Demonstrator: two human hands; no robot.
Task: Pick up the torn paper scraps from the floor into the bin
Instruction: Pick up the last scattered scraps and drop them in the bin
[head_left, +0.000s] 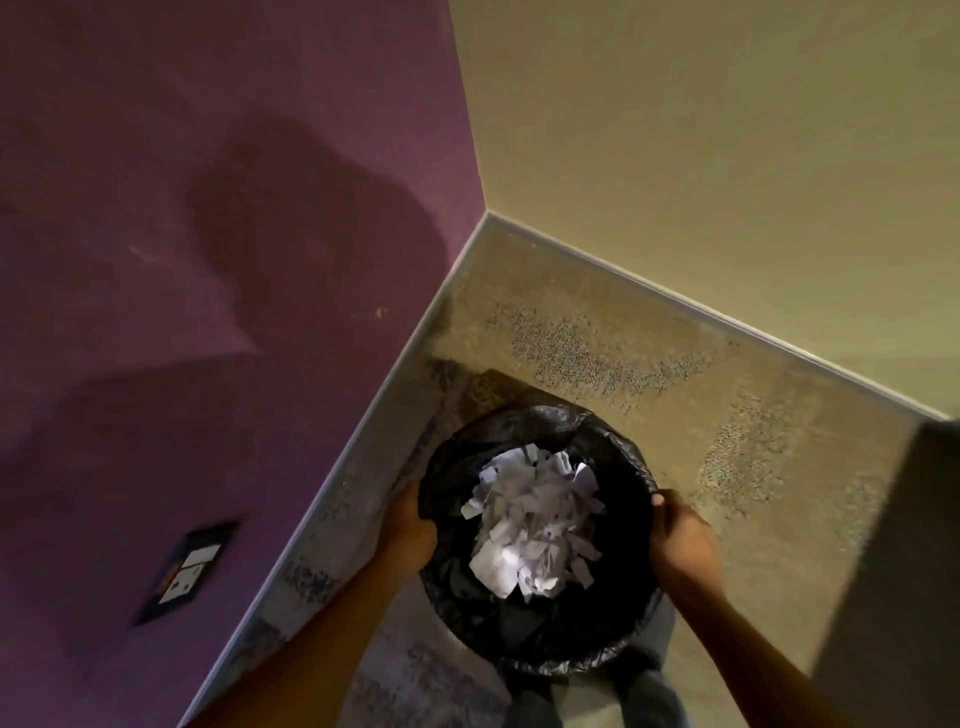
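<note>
I see both hands gripping the bin at lower centre of the frame: left hand curled around its left rim, right hand around its right rim. White paper scraps lie heaped inside the black liner. A purple wall runs close on the left; a wall socket sits lower left. Speckled floor lies open above the bin, up to the cream wall.

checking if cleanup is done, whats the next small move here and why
Probably set the bin down in the corner: both hands, left and right, hold its rim, the paper scraps lie inside, and no scraps show on the visible floor.
</note>
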